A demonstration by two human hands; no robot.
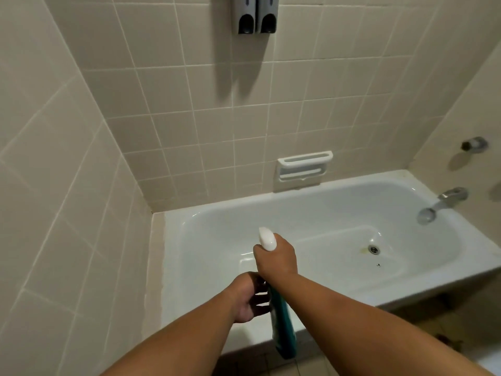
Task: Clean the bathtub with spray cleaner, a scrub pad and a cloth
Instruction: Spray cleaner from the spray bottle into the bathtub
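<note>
Currently at the spraying step; no pad or cloth in view. Right grip (275, 260) is clenched round the neck of the spray cleaner (283, 327), held over the near rim of the bathtub (366, 289), white nozzle pointing into the basin. Left grip (248, 298) lies against the teal body, fingers curled; cannot tell if it holds. Next, judged: squeeze the trigger and sweep toward the drain (373, 249).

Setting: a bathroom. Evidence: white enamel bathtub (339, 210) set into an alcove of beige square glazed wall tiles (189, 90). Round metal drain (373, 249) in the tub floor. Chrome spout (442, 202) and chrome wall knob (474, 143) at the right end. White ceramic soap dish (303, 166) recessed above the rim. Twin grey wall-mounted soap dispensers (256, 14) overhead.
</note>
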